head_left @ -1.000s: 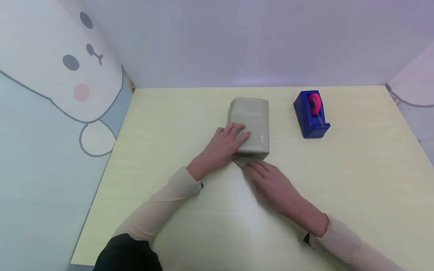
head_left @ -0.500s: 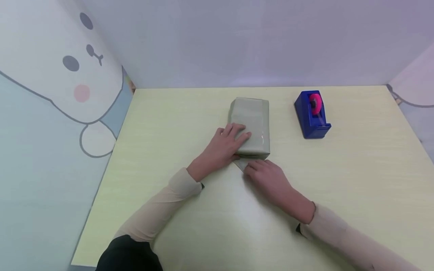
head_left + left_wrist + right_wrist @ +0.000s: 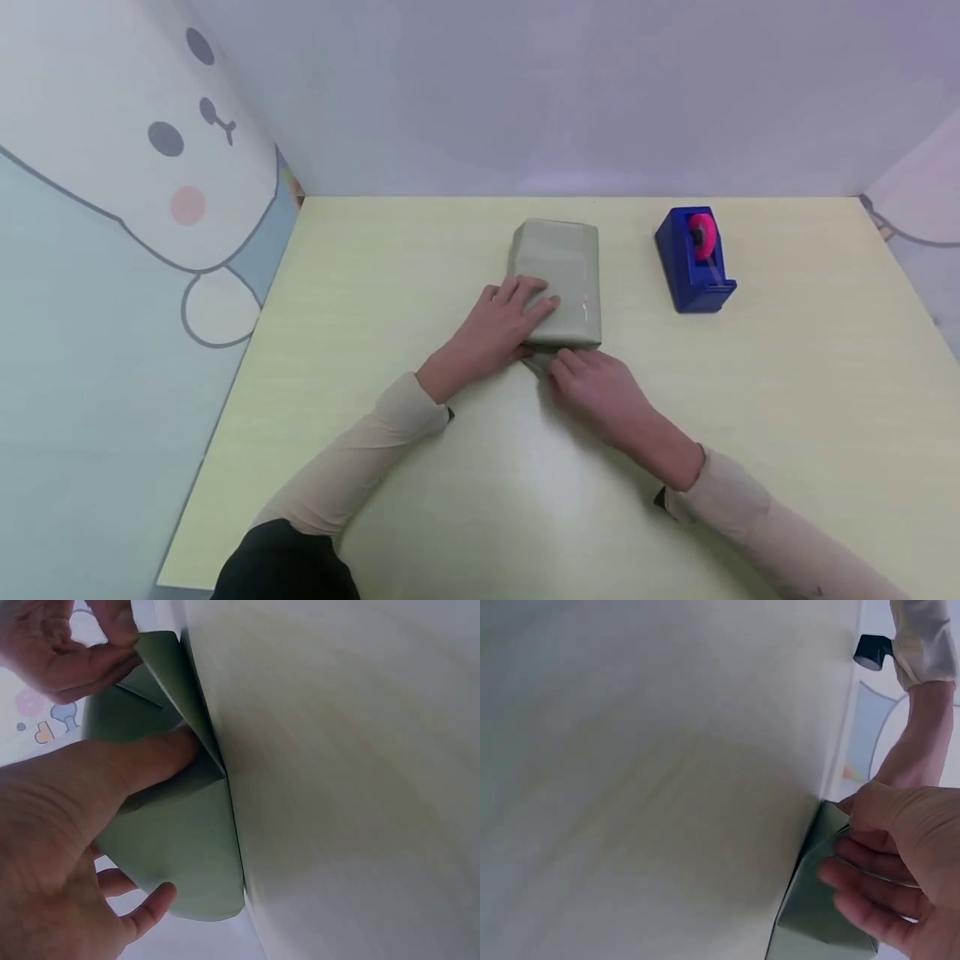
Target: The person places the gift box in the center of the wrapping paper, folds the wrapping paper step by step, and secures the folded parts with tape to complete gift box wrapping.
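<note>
A box wrapped in grey-green paper (image 3: 562, 258) lies on the table. My left hand (image 3: 491, 329) rests on its near left part, fingers spread over the top. In the left wrist view, the left thumb (image 3: 161, 757) presses into the folded near end, under a raised paper flap (image 3: 174, 679). My right hand (image 3: 600, 396) is at the near end, its fingers bent. Its thumb and fingertips pinch the flap's corner, as the left wrist view shows. From the right wrist view, the flap slants out from the box's end, partly hidden by the right hand (image 3: 900, 862).
A blue tape dispenser (image 3: 693, 262) with a pink-cored roll stands to the right of the box. The pale table (image 3: 360, 275) meets a plain wall (image 3: 480, 100) at the back and a panel with a cartoon animal (image 3: 112, 208) on the left.
My right hand has gone from straighter fingers on the low flap to bent fingers pinching it, and the flap has tilted up toward the box. The left hand stays on the box.
</note>
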### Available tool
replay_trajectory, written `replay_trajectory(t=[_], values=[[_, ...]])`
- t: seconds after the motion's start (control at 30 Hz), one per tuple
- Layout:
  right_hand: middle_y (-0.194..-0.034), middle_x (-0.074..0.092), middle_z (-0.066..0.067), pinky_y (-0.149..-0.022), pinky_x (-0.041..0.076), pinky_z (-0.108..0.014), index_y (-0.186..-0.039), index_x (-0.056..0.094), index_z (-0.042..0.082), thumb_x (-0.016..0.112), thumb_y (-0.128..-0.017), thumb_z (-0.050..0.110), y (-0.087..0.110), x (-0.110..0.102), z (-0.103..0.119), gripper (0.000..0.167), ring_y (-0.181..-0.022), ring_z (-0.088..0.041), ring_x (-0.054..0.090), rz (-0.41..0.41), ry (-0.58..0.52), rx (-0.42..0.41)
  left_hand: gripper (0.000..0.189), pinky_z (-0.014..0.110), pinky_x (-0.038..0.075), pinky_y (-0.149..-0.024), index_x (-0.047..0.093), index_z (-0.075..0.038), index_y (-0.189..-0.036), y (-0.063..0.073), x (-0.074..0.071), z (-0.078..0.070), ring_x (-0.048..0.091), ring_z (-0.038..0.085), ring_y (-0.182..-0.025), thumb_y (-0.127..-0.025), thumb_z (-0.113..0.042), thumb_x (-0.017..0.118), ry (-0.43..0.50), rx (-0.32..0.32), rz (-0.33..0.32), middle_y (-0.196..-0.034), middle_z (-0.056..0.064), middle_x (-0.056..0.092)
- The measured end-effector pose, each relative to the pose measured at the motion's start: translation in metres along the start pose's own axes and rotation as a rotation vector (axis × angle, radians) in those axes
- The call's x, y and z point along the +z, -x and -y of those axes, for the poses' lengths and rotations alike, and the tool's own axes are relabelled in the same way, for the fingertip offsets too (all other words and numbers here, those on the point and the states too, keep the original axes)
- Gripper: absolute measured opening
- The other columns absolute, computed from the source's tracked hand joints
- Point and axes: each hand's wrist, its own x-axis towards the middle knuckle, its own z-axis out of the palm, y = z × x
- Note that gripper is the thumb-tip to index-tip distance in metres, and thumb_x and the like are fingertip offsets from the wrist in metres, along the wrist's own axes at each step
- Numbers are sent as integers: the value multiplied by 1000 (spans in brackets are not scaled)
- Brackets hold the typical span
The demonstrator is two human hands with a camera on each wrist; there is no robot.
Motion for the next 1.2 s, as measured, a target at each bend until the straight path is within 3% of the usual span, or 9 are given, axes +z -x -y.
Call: replay_trajectory(t=[0.1, 0.23, 0.47, 0.8, 0.97, 1.2], values=[[-91, 70, -6, -83, 52, -38, -92, 69, 5, 82, -84, 10, -2, -1, -4, 16, -92, -26, 62, -41, 79, -66, 76, 43, 48, -97, 44, -23, -155, 0, 0, -1, 42, 27, -139, -91, -43, 79, -9, -5, 9, -158, 8, 39], [-93, 71, -7, -92, 48, -45, -91, 67, 3, 82, -82, 9, -4, -3, -7, 18, -105, -30, 56, -80, 168, -129, 75, 44, 49, -96, 44, -23, -154, 0, 1, -3, 42, 27, -139, -91, -40, 80, -15, -9, 7, -157, 8, 40], [-96, 71, -10, -86, 53, -50, -90, 65, 3, 82, -83, 10, -6, -6, -9, 20, -112, -38, 61, -85, 143, -121, 74, 44, 50, -97, 45, -22, -154, 0, 0, -4, 43, 28, -139, -92, -42, 79, -11, 3, 14, -158, 8, 41], [-112, 65, -9, -80, 55, -48, -97, 70, 2, 85, -83, 17, -12, -10, -14, 26, -108, -37, 63, -108, 74, -116, 86, 45, 45, -101, 42, -25, -159, 4, -5, 10, 41, 29, -136, -87, -59, 76, 147, -4, 42, -162, 6, 37], [-118, 60, -12, -76, 57, -47, -97, 71, 0, 86, -83, 18, -15, -8, -19, 27, -102, -38, 65, -146, 83, -140, 90, 45, 45, -103, 42, -23, -157, 3, -2, 10, 41, 28, -139, -84, -61, 78, 120, 12, 33, -162, 7, 38], [-116, 60, -13, -73, 57, -44, -99, 71, -2, 85, -82, 11, -19, -4, -25, 25, -95, -36, 64, -176, 61, -148, 73, 45, 48, -100, 47, -23, -152, 2, -3, 4, 43, 26, -141, -91, -51, 77, 72, 19, -6, -157, 7, 43]])
